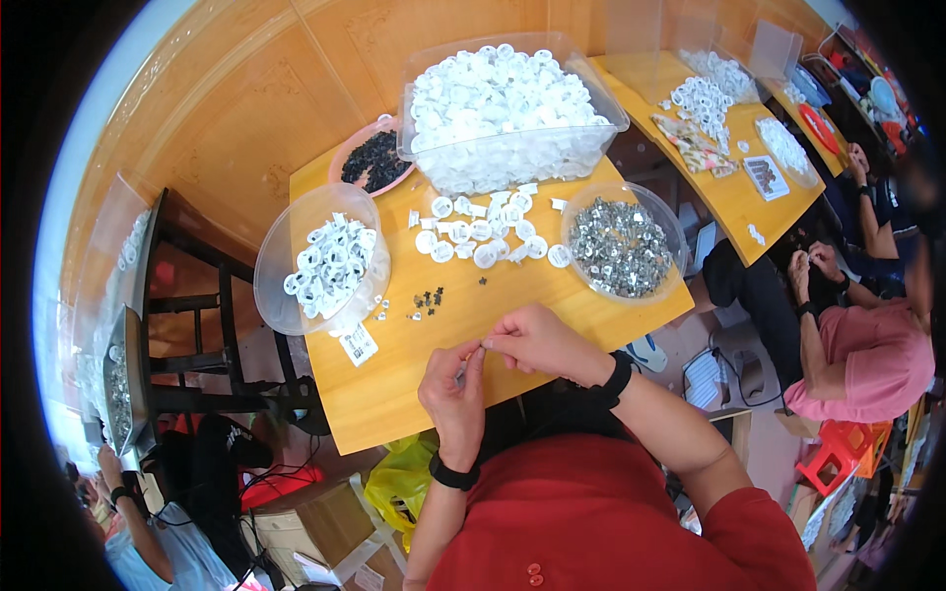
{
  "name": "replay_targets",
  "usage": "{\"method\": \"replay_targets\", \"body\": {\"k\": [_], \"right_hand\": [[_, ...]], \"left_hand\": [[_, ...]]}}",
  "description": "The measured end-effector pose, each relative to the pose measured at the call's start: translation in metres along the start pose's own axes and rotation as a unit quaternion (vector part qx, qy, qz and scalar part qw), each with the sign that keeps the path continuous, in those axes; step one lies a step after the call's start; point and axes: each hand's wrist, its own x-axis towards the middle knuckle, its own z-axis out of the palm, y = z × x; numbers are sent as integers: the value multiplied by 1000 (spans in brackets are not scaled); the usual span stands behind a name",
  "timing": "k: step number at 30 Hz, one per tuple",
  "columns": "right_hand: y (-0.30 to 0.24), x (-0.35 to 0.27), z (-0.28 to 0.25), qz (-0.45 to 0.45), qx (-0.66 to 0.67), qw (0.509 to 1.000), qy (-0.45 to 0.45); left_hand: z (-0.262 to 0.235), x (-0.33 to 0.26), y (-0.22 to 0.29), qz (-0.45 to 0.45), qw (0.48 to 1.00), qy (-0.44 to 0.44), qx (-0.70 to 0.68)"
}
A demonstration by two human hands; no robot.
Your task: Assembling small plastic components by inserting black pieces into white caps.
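Head view, near to far. At the near edge of the wooden tabletop (394,394), the left hand (455,389) and right hand (537,343) meet fingertip to fingertip. Both are curled, thumb and forefinger of each closed on one small white part (480,347) held between them, just above the near edge; the part is too small to tell its shape. Each wrist bears a black band.

Beyond the hands, toward the tabletop's middle, lie a few small dark pieces (428,298), loose and apart from one another. A white tag (359,344) lies near the left edge. At that edge a clear round bowl (286,286) holds white ring-shaped parts and overhangs the tabletop. At the right edge a second clear round bowl (631,286) holds grey metal pieces. Between the two bowls, past the dark pieces, loose white caps (483,231) are scattered in a patch.

At the far edge stands a large clear tub (424,98) heaped with white caps; its near wall touches the scattered patch. At the far left corner, just beside the tub, a pink bowl (347,158) holds dark pieces, partly hidden by the tub.

To the right, well apart, a second wooden table (729,197) carries more white parts; another person in pink (867,360) sits beside it, hands together.
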Motion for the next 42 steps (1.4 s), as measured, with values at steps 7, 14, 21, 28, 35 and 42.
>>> {"method": "replay_targets", "body": {"k": [7, 14, 21, 28, 35, 42], "right_hand": [[-2, -4, 2, 25, 95, 994, -55], [3, -20, 29, -352, -212, 891, 194], [7, -17, 34, -414, -290, 840, 197], [3, -20, 38, -379, -193, 886, 186], [-8, -37, 40, -205, -9, 971, 126], [-5, -35, 43, -245, -67, 952, 170]], "left_hand": [[-6, 2, 1, -128, 979, -13, -157], [-20, 3, -5, -358, 845, -58, -392], [-22, -2, -3, -367, 793, -67, -482], [-25, -4, 0, -356, 789, -69, -496], [-23, -5, -1, -349, 788, -44, -505], [-26, -10, -4, -299, 762, -111, -564]]}}
